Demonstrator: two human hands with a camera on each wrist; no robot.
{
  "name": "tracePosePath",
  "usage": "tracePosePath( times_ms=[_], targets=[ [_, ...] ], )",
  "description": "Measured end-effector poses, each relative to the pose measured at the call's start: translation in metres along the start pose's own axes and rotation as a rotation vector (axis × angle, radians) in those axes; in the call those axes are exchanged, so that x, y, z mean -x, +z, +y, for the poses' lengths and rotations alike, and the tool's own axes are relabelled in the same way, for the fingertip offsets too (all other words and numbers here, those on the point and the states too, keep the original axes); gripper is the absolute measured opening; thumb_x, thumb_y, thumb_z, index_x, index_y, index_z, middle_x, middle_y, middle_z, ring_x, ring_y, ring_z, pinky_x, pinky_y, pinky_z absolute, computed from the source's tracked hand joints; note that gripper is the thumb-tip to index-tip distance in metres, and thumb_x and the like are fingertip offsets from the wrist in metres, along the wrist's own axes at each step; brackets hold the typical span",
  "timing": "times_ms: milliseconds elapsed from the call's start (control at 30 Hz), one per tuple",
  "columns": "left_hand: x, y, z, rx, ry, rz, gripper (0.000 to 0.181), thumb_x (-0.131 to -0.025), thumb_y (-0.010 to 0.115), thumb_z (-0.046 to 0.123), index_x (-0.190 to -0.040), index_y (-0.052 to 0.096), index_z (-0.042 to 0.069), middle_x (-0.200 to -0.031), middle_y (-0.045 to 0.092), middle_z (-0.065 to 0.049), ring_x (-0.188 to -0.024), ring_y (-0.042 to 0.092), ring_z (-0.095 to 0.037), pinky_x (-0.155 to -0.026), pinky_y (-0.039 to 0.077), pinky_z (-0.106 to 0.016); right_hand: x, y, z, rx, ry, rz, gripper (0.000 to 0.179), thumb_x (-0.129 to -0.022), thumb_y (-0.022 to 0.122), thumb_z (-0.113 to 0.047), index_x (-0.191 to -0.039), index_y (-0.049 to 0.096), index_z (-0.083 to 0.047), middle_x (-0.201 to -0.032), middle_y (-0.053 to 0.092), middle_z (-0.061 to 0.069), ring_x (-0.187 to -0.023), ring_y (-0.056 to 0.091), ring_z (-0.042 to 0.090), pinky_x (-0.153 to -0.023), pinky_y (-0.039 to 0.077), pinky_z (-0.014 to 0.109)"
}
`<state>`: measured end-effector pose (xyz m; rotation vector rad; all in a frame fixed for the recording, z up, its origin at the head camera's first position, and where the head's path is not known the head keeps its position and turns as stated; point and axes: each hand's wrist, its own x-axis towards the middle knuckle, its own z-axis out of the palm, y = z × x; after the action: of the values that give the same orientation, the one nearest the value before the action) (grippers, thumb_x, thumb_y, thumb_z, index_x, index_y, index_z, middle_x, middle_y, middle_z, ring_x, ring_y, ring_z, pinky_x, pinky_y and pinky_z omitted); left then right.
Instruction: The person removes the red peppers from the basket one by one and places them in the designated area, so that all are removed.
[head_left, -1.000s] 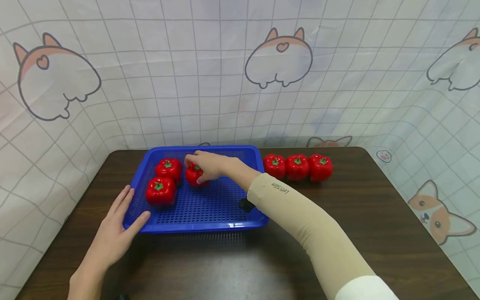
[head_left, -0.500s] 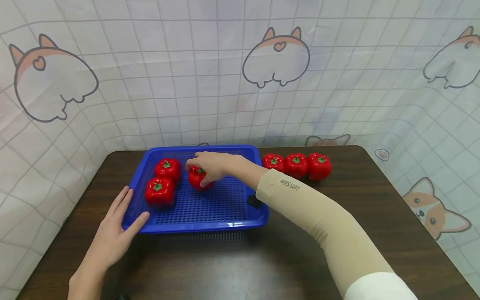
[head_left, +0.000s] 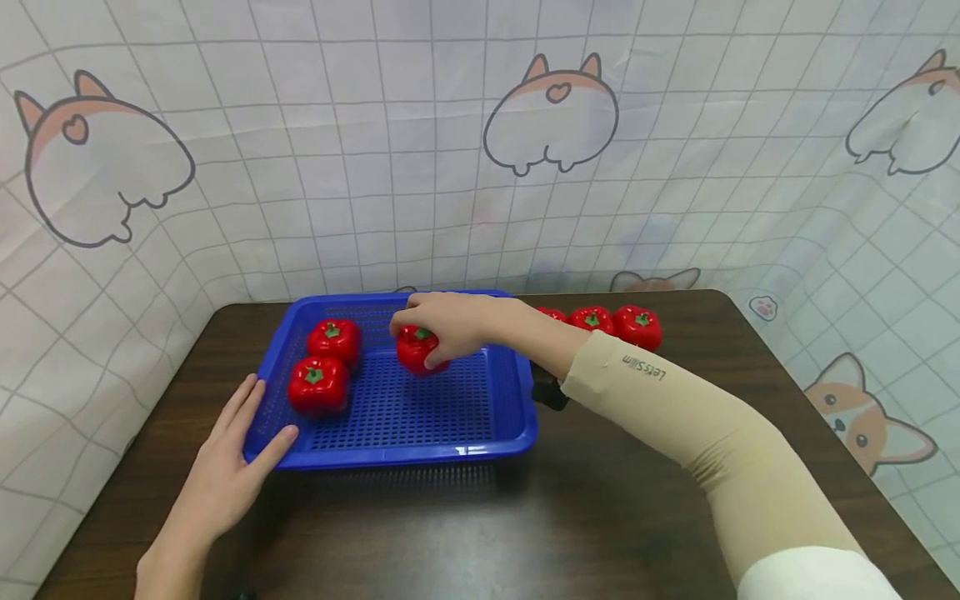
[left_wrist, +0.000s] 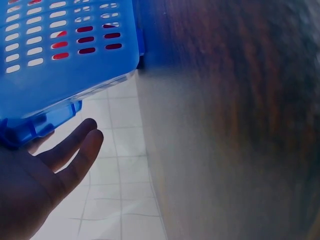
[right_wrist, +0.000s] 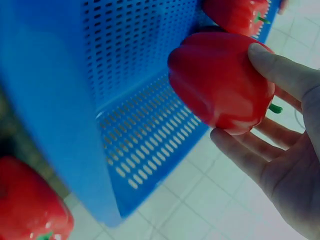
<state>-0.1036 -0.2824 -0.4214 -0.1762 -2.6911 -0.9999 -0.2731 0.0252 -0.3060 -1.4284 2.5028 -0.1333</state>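
Note:
In the head view my right hand (head_left: 453,323) grips a red bell pepper (head_left: 417,350) above the floor of the blue basket (head_left: 390,456). The right wrist view shows the thumb on one side of this pepper (right_wrist: 220,80) and fingers on the other. Two more red peppers (head_left: 318,385) sit inside the basket on its left. My left hand (head_left: 225,475) rests at the basket's left front corner with its fingers straight. From the left wrist, that hand (left_wrist: 55,175) shows beside the basket's rim, fingers extended.
Three red peppers (head_left: 637,327) stand in a row on the dark wooden table (head_left: 720,400), right of the basket; the right forearm partly covers them. A white checked cloth (head_left: 352,167) with dog drawings hangs behind and at both sides.
My right hand has moved right and lifted the bell pepper off the basket floor, away from the two peppers at the left. The left hand has stayed in place.

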Motion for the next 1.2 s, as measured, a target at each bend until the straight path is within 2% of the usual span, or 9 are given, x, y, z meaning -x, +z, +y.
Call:
tracePosePath(
  times_ms=[433,700,967,1200],
  targets=[
    [-0.001,0.0,0.0,-0.003,0.0,0.001,0.078,-0.102,0.064,0.036,-0.163,0.025,0.007,-0.17,0.016,-0.013,-0.148,0.023,-0.052,-0.109,0.022,-0.077,0.06,-0.017,0.014,-0.074,-0.006,0.089,0.054,-0.091,0.08,-0.015,-0.14,0.058,-0.016,-0.137,0.052,0.007,-0.122,0.053,0.023,-0.092,0.055,0.034],
    [-0.001,-0.001,-0.001,0.008,-0.002,-0.003,0.078,-0.102,0.064,0.036,-0.164,0.025,0.008,-0.17,0.015,-0.011,-0.148,0.023,-0.051,-0.109,0.022,-0.076,0.098,-0.021,0.022,-0.075,-0.001,0.169,0.058,-0.091,0.081,-0.017,-0.143,0.058,-0.016,-0.142,0.051,0.008,-0.126,0.053,0.024,-0.102,0.05,0.04],
    [0.0,0.0,-0.001,0.009,0.0,-0.001,0.078,-0.102,0.064,0.036,-0.164,0.025,0.008,-0.17,0.016,-0.012,-0.148,0.023,-0.053,-0.109,0.022,-0.077,0.133,-0.017,0.028,-0.066,0.034,0.241,0.056,-0.091,0.082,-0.019,-0.142,0.059,-0.018,-0.138,0.053,0.005,-0.122,0.054,0.023,-0.099,0.052,0.041],
    [-0.001,0.0,-0.001,0.007,-0.001,0.005,0.078,-0.102,0.064,0.035,-0.164,0.025,0.008,-0.17,0.016,-0.012,-0.148,0.022,-0.052,-0.109,0.021,-0.077,0.155,-0.009,0.039,-0.096,0.018,0.313,0.054,-0.09,0.082,-0.017,-0.139,0.06,-0.016,-0.138,0.054,0.005,-0.121,0.056,0.022,-0.099,0.052,0.042]
  ],
)
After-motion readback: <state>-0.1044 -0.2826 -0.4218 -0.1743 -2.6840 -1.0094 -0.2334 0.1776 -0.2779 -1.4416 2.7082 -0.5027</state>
